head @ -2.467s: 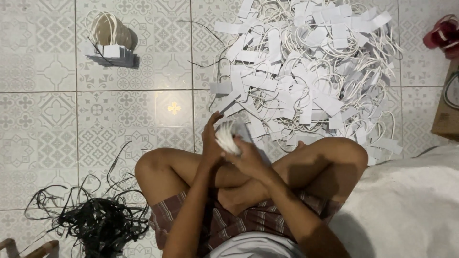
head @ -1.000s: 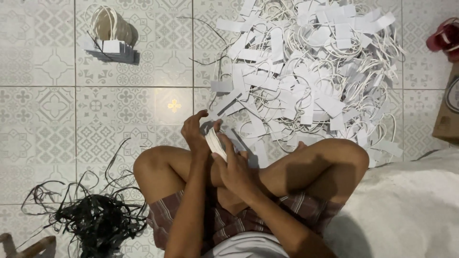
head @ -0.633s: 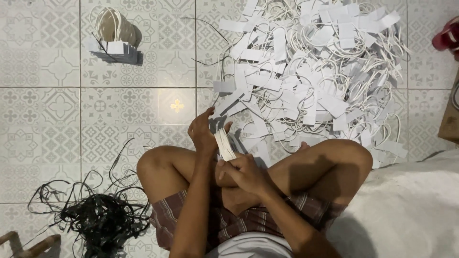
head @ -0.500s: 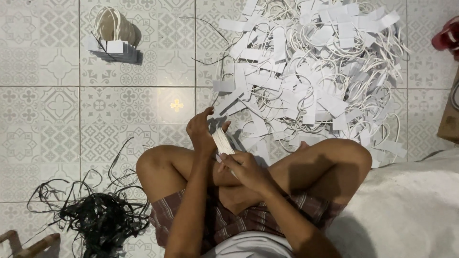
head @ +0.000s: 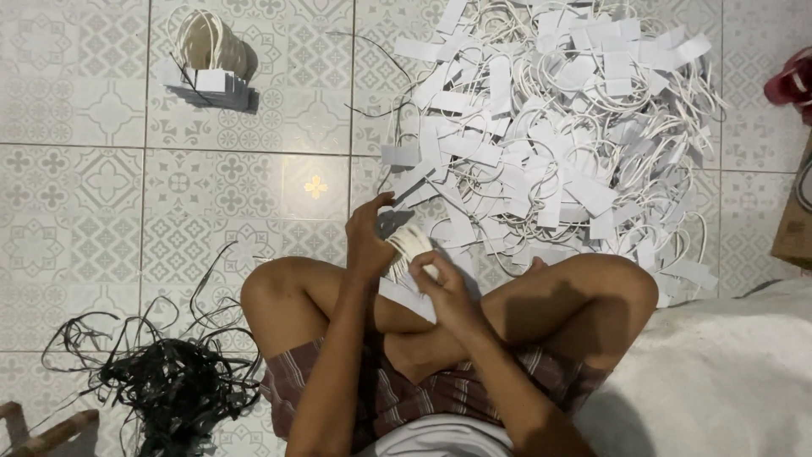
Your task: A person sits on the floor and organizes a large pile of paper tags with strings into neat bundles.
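My left hand (head: 370, 241) and right hand (head: 446, 288) pinch a white cord bundle (head: 410, 245) near the floor's (head: 101, 178) top-edge cord pile (head: 558, 127).

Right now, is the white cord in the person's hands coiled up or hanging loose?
Coiled. The white cord sits as a tight bundle of loops between the left hand and right hand, with no loose length trailing down.

Left hand (head: 370, 239), right hand (head: 446, 288) — both curled, close together.

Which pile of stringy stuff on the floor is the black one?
The black tangle by the person's left knee, at the lower left. The big heap ahead is white cords and tags, and the small tied bundle at the upper left is white too.
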